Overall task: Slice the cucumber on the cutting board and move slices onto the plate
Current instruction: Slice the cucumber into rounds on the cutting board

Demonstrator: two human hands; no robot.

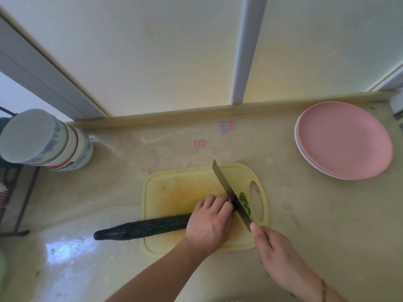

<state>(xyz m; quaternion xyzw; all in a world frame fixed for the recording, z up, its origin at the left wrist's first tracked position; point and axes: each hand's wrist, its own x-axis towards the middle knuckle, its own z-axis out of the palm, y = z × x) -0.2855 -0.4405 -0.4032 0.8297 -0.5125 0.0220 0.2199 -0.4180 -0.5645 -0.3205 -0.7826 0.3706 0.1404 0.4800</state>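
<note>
A long dark green cucumber lies across the yellow cutting board, its left end hanging over the counter. My left hand holds down the cucumber's right end with curled fingers. My right hand grips the handle of a cleaver, forefinger along its spine; the blade stands on the cucumber right beside my left fingertips. Several thin green slices lie to the right of the blade, near the board's handle hole. The pink plate sits at the back right with nothing on it.
A tilted stack of patterned bowls stands at the back left next to a dark wire rack. A raised ledge and frosted window panels bound the far edge of the beige counter. A white plate lies under the pink one.
</note>
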